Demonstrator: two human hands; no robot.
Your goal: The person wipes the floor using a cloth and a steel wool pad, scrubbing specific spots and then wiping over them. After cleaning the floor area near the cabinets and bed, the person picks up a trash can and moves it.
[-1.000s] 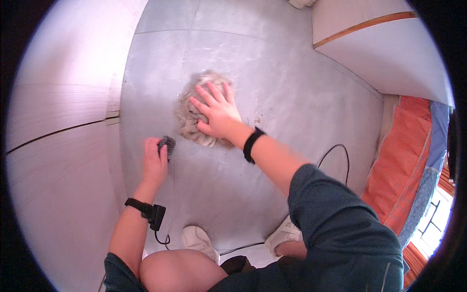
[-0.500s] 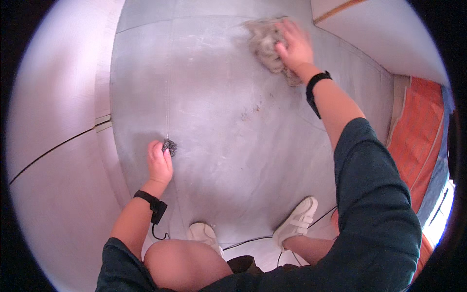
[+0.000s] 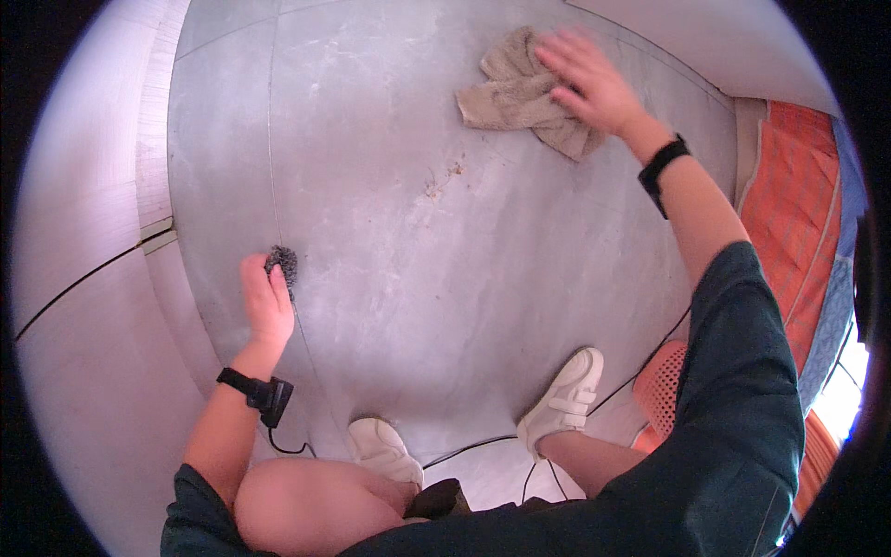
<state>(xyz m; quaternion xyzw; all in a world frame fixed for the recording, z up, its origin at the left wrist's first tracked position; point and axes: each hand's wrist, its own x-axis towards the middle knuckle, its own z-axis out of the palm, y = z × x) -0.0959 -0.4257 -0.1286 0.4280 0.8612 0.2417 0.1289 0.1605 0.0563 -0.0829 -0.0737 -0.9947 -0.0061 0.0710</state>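
My left hand [image 3: 266,295] is closed around a dark, wiry scouring pad [image 3: 282,265] at the left side of the grey floor [image 3: 371,278]. At the far right a crumpled beige cloth [image 3: 510,102] lies on the floor. Over its right part is my right hand [image 3: 594,88], with the fingers stretched out and slightly blurred; whether the palm presses on the cloth I cannot tell. Small brown crumbs of dirt [image 3: 455,170] are on the floor, nearer to me than the cloth.
White panels [image 3: 102,278] bound the floor on the left. Orange fabric [image 3: 794,204] hangs at the right, with a pink perforated basket [image 3: 661,385] near my right arm. My white shoes [image 3: 568,395] and a black cable [image 3: 469,455] are at the near edge.
The cloth was bunched under my right hand and now lies more spread out, with the hand toward its right side. My left hand keeps the scouring pad; the whole view has shifted.
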